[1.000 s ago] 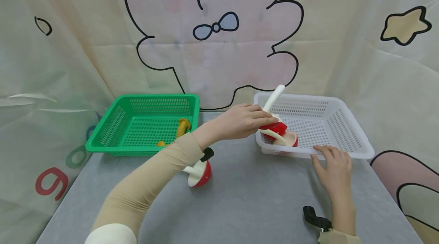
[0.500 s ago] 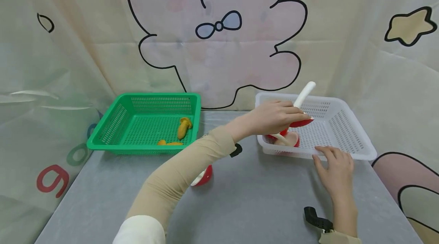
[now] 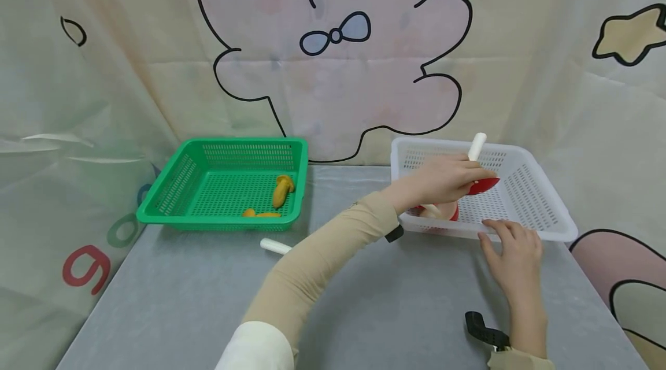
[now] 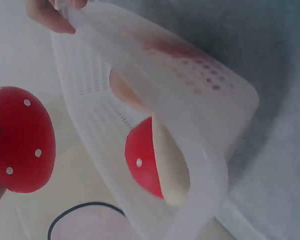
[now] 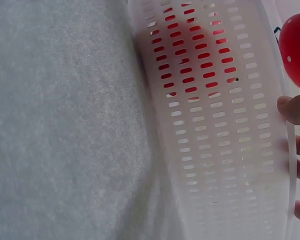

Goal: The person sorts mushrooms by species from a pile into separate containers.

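Observation:
My left hand (image 3: 450, 179) holds a toy mushroom, its red cap (image 3: 484, 186) pointing down and its white stem (image 3: 477, 145) up, over the white basket (image 3: 526, 180). White dots cover that cap (image 4: 22, 140) in the left wrist view. More red-capped mushrooms (image 3: 442, 211) lie at the basket's left end, partly hidden by the hand. At the basket's front rim, my right hand (image 3: 515, 260) grips with the thumb (image 5: 291, 109) outside and the fingers reaching over. The white stem (image 3: 274, 246) of another mushroom sticks out from behind my left forearm on the table.
A green basket (image 3: 189, 221) stands at the back left, with yellow-brown mushrooms (image 3: 281, 192) inside near its right end. Behind both baskets hangs a printed curtain (image 3: 354, 87). The grey table (image 3: 182, 289) extends toward me, and my left arm crosses over it.
My left hand has carried the mushroom to the right and slightly lower over the white basket. The right hand stays on the rim. The forearm now covers the loose mushroom's red cap.

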The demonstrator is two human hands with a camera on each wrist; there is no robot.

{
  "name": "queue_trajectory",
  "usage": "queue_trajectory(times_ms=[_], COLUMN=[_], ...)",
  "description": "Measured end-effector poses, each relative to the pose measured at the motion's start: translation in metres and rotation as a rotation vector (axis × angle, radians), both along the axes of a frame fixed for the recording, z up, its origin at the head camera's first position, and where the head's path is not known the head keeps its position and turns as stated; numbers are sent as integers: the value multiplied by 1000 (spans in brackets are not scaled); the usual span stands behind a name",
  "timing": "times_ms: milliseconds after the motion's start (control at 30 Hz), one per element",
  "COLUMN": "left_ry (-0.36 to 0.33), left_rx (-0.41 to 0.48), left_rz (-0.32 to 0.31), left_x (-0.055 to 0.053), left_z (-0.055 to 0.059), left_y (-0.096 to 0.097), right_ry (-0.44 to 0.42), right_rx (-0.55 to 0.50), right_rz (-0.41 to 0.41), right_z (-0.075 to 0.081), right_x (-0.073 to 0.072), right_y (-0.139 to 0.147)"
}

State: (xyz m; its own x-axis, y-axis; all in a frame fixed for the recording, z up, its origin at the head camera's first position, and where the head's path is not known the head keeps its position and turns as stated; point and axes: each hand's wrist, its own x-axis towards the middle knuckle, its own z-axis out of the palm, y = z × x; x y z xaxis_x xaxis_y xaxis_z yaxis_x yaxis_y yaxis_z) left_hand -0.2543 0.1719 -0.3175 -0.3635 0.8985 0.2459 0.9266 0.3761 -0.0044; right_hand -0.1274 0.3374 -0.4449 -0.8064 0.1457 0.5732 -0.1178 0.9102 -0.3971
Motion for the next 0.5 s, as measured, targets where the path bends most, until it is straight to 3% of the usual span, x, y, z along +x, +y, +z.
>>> queue_trajectory(times_ms=[267,500], left_ry=[-138,-321], left_rx=[18,130], left_rz=[133,206], left_x=[4,6], left_z=[-15,-30], left_y=[36,52], right_ry=[-10,5], right_rx=[7,2], right_rz=[-1,6], right_z=[3,3], right_x=[2,1], right_y=[1,0])
